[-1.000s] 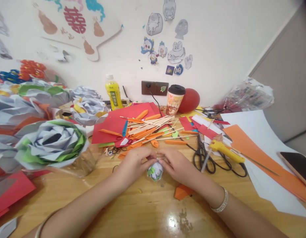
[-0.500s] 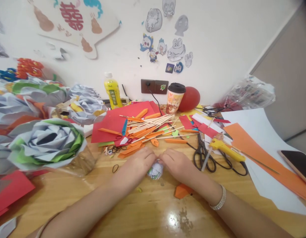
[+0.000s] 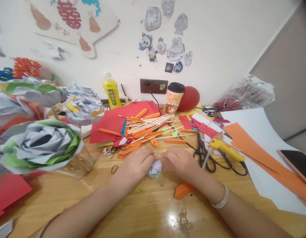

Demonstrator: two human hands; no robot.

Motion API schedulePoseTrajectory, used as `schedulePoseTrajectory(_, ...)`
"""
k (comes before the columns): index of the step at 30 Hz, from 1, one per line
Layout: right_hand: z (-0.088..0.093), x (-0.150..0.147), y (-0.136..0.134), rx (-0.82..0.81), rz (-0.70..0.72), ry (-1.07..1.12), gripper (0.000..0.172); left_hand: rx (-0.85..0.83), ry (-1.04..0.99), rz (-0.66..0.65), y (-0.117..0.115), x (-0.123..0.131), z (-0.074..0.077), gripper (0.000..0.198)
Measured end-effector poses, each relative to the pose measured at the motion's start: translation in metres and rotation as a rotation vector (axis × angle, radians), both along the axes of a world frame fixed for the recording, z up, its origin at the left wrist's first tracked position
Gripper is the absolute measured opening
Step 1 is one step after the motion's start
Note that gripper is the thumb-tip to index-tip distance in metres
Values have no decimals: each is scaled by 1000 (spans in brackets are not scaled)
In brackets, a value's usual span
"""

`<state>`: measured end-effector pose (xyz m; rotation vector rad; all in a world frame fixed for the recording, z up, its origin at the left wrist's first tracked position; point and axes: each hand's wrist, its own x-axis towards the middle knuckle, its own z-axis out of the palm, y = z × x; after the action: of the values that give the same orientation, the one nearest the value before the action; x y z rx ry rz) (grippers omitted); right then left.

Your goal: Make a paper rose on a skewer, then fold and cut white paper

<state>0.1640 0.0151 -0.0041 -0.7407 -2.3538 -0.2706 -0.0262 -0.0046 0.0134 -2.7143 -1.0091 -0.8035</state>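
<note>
Far left, a big white-and-green paper flower sits on the table, and next along there's a loose black band lying flat. Now here's my left hand, fingers curled and clamped on the near-left side of a small white-and-green paper bundle, right in the middle, with thin wooden sticks heaped beyond it. Just right of the bundle comes my right hand, fingers bent inward; whether they pinch anything, I can't tell! A folded orange piece lies beneath that forearm, then black scissors and a yellow glue gun.
</note>
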Motion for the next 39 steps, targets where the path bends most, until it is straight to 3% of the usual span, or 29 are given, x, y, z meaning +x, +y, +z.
schedulePoseTrajectory(6, -1, 4, 4, -51, -112, 46, 19, 78, 13, 11, 0, 0, 3, 15)
schedulePoseTrajectory(14, -4, 2, 6, -15, -129, 48, 18, 133, 162, 28, -2, 2, 7, 25)
schedulePoseTrajectory(30, -7, 2, 7, -58, -149, -14, 19, 168, 302, 13, -1, 5, -2, 24)
schedulePoseTrajectory(34, -8, 0, 5, -74, -188, -35, 22, 94, 259, 4, 0, 6, -4, 24)
schedulePoseTrajectory(39, -9, 1, 6, -127, -212, -45, 17, -195, 24, 129, -1, 4, 1, 26)
